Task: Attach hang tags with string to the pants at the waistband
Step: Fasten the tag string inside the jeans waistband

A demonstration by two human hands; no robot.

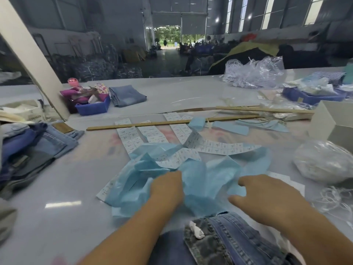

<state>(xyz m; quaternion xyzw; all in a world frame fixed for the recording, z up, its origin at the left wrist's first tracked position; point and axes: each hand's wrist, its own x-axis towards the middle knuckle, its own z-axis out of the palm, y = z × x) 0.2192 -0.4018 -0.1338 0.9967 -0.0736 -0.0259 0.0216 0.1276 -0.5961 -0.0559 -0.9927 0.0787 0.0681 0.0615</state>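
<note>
Far on your left, a stack of folded jeans (38,148) sits at the table edge, dark and light denim layered together, with a cream bag (23,111) behind it. Further back there's a blue bin (93,108) stuffed with pink and floral bits, and just beside it a single folded pair of light jeans (127,95). Coming toward the middle, a long wooden ruler (152,123) lies across white sticker sheets (152,133) printed in rows, one strip curling over the heap of crumpled light-blue backing paper (191,178) right in front of you. Your left hand (168,188) is down on that blue paper, fingers curled into it; whether it actually pinches a sheet, I cannot tell. Your right hand (267,196) rests on the paper's right side, fingers loosely spread and thumb out, gripping nothing that shows. Below and between your forearms lie the pants (235,240), blue denim with the stitched waistband facing up, close to your body, a small white scrap (196,231) lying on them. On to your right: a clear bag of white strings (322,163), loose string loops (332,199) just below it, a white box (332,121) behind, and at the far corner another blue bin (313,96) and crinkled clear plastic bags (254,71).
</note>
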